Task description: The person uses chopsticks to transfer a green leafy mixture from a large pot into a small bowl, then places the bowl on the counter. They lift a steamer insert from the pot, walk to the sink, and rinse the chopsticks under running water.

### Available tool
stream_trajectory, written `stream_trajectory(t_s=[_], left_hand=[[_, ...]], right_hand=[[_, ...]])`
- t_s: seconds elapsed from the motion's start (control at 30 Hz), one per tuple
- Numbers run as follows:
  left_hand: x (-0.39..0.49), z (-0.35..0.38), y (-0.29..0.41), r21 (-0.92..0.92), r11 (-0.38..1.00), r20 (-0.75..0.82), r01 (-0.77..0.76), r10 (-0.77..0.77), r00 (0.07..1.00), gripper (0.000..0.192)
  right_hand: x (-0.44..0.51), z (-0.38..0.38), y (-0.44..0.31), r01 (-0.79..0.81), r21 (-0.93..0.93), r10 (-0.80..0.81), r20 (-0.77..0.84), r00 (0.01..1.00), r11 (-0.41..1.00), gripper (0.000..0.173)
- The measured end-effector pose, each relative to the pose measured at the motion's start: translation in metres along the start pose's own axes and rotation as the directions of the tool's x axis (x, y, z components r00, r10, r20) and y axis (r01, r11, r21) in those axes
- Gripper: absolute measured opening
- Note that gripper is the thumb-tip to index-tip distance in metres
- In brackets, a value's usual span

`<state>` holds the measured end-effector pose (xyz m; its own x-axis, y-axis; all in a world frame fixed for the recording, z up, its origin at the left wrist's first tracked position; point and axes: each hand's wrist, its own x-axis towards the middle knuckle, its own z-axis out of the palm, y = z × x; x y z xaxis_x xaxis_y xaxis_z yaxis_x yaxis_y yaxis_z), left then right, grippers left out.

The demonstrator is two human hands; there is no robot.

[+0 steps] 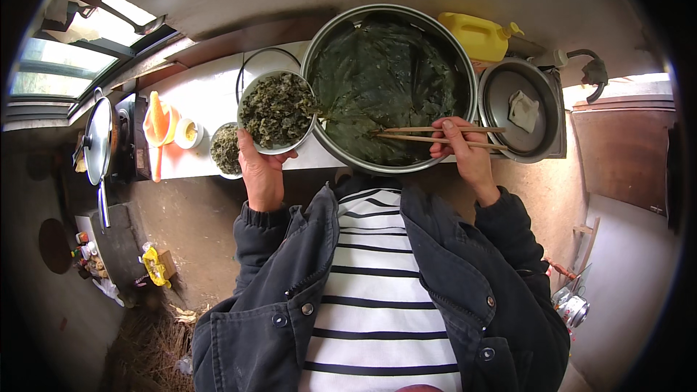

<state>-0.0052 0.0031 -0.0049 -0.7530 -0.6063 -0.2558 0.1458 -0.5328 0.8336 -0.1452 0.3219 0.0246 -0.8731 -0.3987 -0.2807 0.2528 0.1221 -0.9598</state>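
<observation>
My left hand [264, 174] grips a pale bowl [250, 139] by its near rim, thumb over the edge. Chopped dark green food [279, 106] fills it. The bowl is held at the left rim of a large round metal pan [472, 73]. Broad dark green leaves [375, 81], wet and overlapping, line the pan. In my right hand [460, 147] is a pair of wooden chopsticks [414, 139], their tips at the leaves' near part. Behind my left hand, partly hidden, a second bowl of chopped greens [224, 149] stands on the white counter [190, 160].
On the counter's left are an orange plastic container [166, 125] and a small white bowl [189, 133]. A lidded pan [99, 136] stands farther left. Behind the large pan is a yellow plastic jug [474, 35]. A metal basin [498, 103] holding a folded cloth [523, 111] sits right.
</observation>
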Motion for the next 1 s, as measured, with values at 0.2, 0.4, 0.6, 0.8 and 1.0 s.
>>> stream_trajectory(t_s=[0.2, 0.4, 0.6, 0.8, 1.0], left_hand=[[-0.001, -0.001, 0.000, 0.005, 1.000, 0.028, 0.004, -0.004, 1.000, 0.058], [0.000, -0.001, -0.001, -0.007, 1.000, 0.018, 0.011, -0.010, 1.000, 0.057], [0.000, -0.001, -0.001, -0.002, 1.000, 0.035, -0.001, 0.001, 0.999, 0.057], [0.001, -0.002, -0.003, 0.004, 1.000, 0.040, 0.018, -0.019, 0.999, 0.058], [0.001, -0.003, -0.005, 0.000, 1.000, 0.048, 0.021, -0.021, 0.999, 0.056]], right_hand=[[-0.001, -0.006, -0.006, -0.049, 0.023, 0.049, 0.021, 0.999, 0.999, 0.031], [0.001, -0.009, -0.007, -0.062, 0.019, 0.061, 0.032, 0.998, 0.998, 0.031], [-0.002, -0.010, -0.008, -0.068, 0.021, 0.068, 0.038, 0.997, 0.997, 0.031], [-0.006, -0.003, 0.002, -0.023, -0.009, 0.023, 0.016, 1.000, 1.000, 0.030], [-0.009, -0.011, -0.001, 0.001, 0.018, 0.000, -0.072, 0.997, 1.000, 0.031]])
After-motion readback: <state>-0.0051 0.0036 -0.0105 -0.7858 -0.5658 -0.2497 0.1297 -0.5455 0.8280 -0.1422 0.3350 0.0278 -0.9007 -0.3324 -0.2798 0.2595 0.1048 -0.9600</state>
